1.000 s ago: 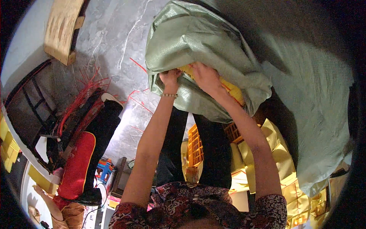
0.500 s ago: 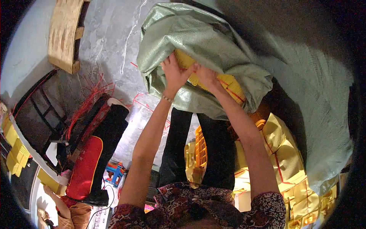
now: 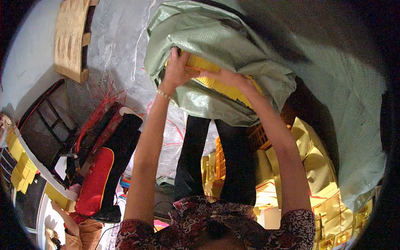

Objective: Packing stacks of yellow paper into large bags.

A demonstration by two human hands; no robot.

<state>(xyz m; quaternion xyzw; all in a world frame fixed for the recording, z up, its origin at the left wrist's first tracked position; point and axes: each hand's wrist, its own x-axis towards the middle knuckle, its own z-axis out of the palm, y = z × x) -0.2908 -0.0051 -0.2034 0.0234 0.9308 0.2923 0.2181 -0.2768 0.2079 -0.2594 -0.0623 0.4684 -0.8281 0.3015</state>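
Note:
A green woven sack [image 3: 208, 35] lies bunched in front of me, its mouth gaping. Inside it shows a bundle of yellow paper sheets [image 3: 225, 89] with ragged, layered edges. My left hand [image 3: 177, 71] rests on the bundle's left end, thumb stretched to the right and fingers apart toward the sack's far lip. Fingers bent, my right hand [image 3: 227, 78] reaches across the bundle, its tips meeting the left thumb. A thin red string [image 3: 192, 68] crosses the paper beside both hands. Whatever the right fingertips pinch is hidden.
A wooden pallet [image 3: 70, 39] stands at far left. Nearer are a chair with a red cushion [image 3: 96, 179] and a bunch of red strings [image 3: 93, 121]. Yellow packages [image 3: 312, 154] pile up at right, below a large green sheet [image 3: 358, 137]. Another person's arm [image 3: 68, 221] shows lower left.
Both hands have shifted left along the bundle, and the right hand now lies flatter across it. More yellow edge shows at the right. The red line there is gone from the bundle's right end.

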